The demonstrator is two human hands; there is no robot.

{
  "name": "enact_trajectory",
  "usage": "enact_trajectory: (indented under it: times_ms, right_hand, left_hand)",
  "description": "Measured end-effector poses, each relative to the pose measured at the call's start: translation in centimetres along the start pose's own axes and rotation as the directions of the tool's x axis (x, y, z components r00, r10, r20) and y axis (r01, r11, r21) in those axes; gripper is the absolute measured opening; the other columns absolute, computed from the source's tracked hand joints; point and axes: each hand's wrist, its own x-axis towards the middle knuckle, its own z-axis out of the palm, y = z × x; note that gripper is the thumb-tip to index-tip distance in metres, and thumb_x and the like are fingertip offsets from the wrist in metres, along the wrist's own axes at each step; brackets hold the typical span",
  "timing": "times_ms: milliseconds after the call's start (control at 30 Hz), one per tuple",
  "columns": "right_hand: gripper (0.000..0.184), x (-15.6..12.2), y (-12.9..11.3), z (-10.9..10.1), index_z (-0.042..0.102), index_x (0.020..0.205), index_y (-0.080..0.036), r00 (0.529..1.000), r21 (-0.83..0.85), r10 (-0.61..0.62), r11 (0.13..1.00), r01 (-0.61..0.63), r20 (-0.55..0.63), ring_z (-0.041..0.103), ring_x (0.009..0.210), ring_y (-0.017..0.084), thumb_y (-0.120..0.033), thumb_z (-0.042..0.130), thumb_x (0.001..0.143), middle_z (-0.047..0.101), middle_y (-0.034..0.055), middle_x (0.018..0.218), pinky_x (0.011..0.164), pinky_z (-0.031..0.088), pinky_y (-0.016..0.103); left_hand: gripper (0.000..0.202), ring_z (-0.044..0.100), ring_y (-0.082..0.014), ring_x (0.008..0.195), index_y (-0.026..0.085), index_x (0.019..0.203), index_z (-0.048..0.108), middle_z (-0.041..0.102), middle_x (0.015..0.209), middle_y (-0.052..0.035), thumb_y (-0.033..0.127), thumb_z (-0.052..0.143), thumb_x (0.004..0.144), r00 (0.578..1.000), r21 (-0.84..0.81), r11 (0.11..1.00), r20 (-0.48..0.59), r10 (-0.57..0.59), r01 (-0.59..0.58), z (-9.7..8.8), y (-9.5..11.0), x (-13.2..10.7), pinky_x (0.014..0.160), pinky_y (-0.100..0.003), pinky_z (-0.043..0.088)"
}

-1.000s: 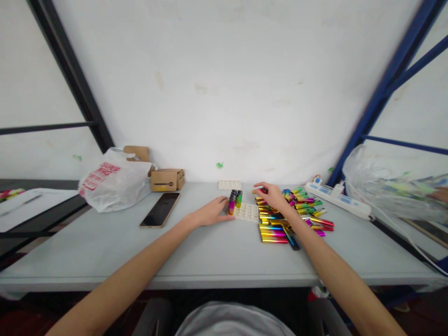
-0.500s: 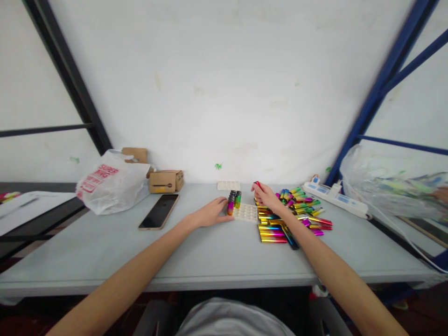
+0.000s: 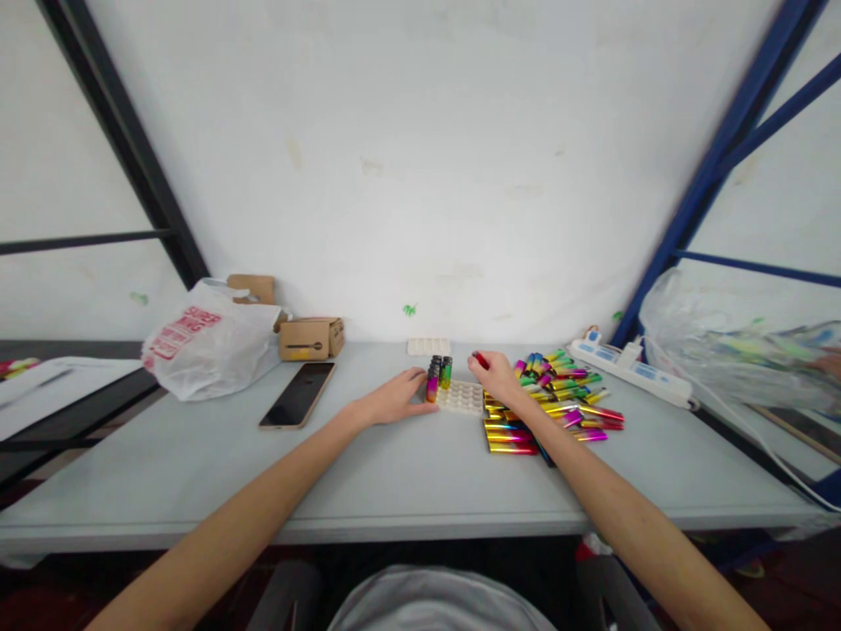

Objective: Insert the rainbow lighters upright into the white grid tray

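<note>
My left hand (image 3: 394,399) grips the left end of a white tray (image 3: 461,397) with rows of round holes, thumb at the near corner and fingers behind. Several shiny lighters with black tops stand upright in that end, among them a purple-orange lighter (image 3: 432,388) and a green-yellow lighter (image 3: 446,373). Above the tray's right side, my right hand (image 3: 496,377) is closed round a red lighter (image 3: 482,360), whose lower part the fingers hide. Under and beside my right forearm lies a loose pile of metallic multicoloured lighters (image 3: 512,436).
A second white tray (image 3: 428,347) rests by the wall. On the left are a phone (image 3: 299,396), a cardboard box (image 3: 311,339) and a white plastic bag (image 3: 216,342). At the right, a power strip (image 3: 631,372) and its cable run along the table beside a clear plastic bag (image 3: 729,350).
My right hand, with the red lighter, has shifted slightly down and turned, so the lighter sits lower. My left hand stays at the tray.
</note>
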Motion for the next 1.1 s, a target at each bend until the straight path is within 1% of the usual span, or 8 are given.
enact_trajectory:
  times_ms: [133,233,400,567,700,833,967,1100]
  right_hand:
    - [0.041,-0.3,-0.3,0.2,0.053,0.079,-0.024,0.998,-0.025,-0.066,0.997,0.067,0.006,0.051,0.067,0.018,-0.058,0.05,0.102,0.056,-0.0019,0.067,0.065,0.034,0.03]
    - [0.038,-0.5,-0.4,0.0,0.06,0.094,-0.024,0.991,-0.022,-0.121,0.992,0.123,0.062,0.059,0.071,0.02,-0.055,0.044,0.109,0.065,0.0005,0.076,0.07,0.04,0.031]
    - [0.045,-0.5,-1.0,-0.8,0.064,0.083,-0.021,0.944,-0.105,-0.288,0.946,0.306,0.159,0.061,0.078,0.02,-0.053,0.049,0.111,0.069,0.0062,0.084,0.077,0.044,0.031]
    - [0.051,-0.8,-1.6,-0.9,0.071,0.078,-0.018,0.944,-0.101,-0.208,0.965,0.24,0.256,0.058,0.064,0.017,-0.053,0.055,0.111,0.07,0.0028,0.069,0.067,0.041,0.028]
    - [0.042,-0.9,-1.8,-0.5,0.077,0.088,-0.017,0.948,-0.124,-0.173,0.969,0.212,0.265,0.066,0.069,0.018,-0.048,0.061,0.111,0.078,0.0048,0.076,0.067,0.04,0.027]
    - [0.033,-0.9,-2.2,-0.4,0.077,0.095,-0.018,0.946,-0.27,-0.134,0.938,0.217,0.294,0.072,0.076,0.022,-0.043,0.064,0.112,0.082,0.0091,0.086,0.071,0.041,0.029]
    - [0.03,-1.0,-3.0,-0.2,0.076,0.109,-0.02,0.926,-0.34,-0.112,0.909,0.242,0.359,0.075,0.082,0.023,-0.044,0.059,0.115,0.082,0.0091,0.089,0.072,0.041,0.028]
    - [0.03,-1.0,-3.8,-0.2,0.073,0.12,-0.021,0.914,-0.42,-0.079,0.87,0.257,0.397,0.075,0.08,0.024,-0.047,0.058,0.116,0.081,0.0085,0.089,0.069,0.039,0.028]
  left_hand:
    - [0.065,0.059,-0.036,0.144,0.017,0.146,0.06,0.061,0.154,-0.0192,0.068,0.063,0.106,1.0,-0.013,1.0,-0.014,0.003,-0.004,0.1,-0.2,0.0,0.127,-0.046,0.044]
    - [0.064,0.059,-0.0359,0.145,0.019,0.148,0.059,0.061,0.156,-0.0181,0.066,0.066,0.105,1.0,-0.021,1.0,-0.027,0.009,-0.009,0.2,-0.3,0.0,0.127,-0.047,0.044]
    - [0.065,0.058,-0.0367,0.146,0.017,0.149,0.058,0.06,0.156,-0.0196,0.065,0.065,0.106,1.0,-0.013,1.0,-0.019,0.01,-0.01,0.3,-0.3,0.0,0.128,-0.049,0.044]
    - [0.064,0.059,-0.0369,0.144,0.016,0.147,0.06,0.062,0.154,-0.0202,0.064,0.066,0.105,1.0,-0.035,0.999,-0.018,0.01,-0.011,0.1,-0.1,0.0,0.127,-0.048,0.045]
    - [0.066,0.06,-0.0376,0.144,0.017,0.147,0.06,0.063,0.152,-0.0192,0.066,0.068,0.104,1.0,-0.065,0.998,-0.028,0.002,-0.004,0.0,0.1,0.0,0.127,-0.049,0.045]
    - [0.067,0.059,-0.0376,0.146,0.018,0.149,0.06,0.063,0.153,-0.0187,0.067,0.068,0.104,1.0,-0.07,0.998,-0.026,-0.002,0.001,0.0,0.1,0.0,0.128,-0.049,0.044]
    - [0.068,0.059,-0.0371,0.145,0.019,0.151,0.058,0.061,0.156,-0.0182,0.066,0.068,0.104,0.999,-0.071,0.997,-0.034,0.008,-0.01,0.1,-0.1,-0.1,0.128,-0.051,0.044]
    - [0.067,0.058,-0.0371,0.145,0.019,0.15,0.059,0.061,0.156,-0.0185,0.067,0.067,0.104,1.0,-0.062,0.998,-0.029,0.002,-0.004,0.2,-0.3,-0.1,0.128,-0.05,0.044]
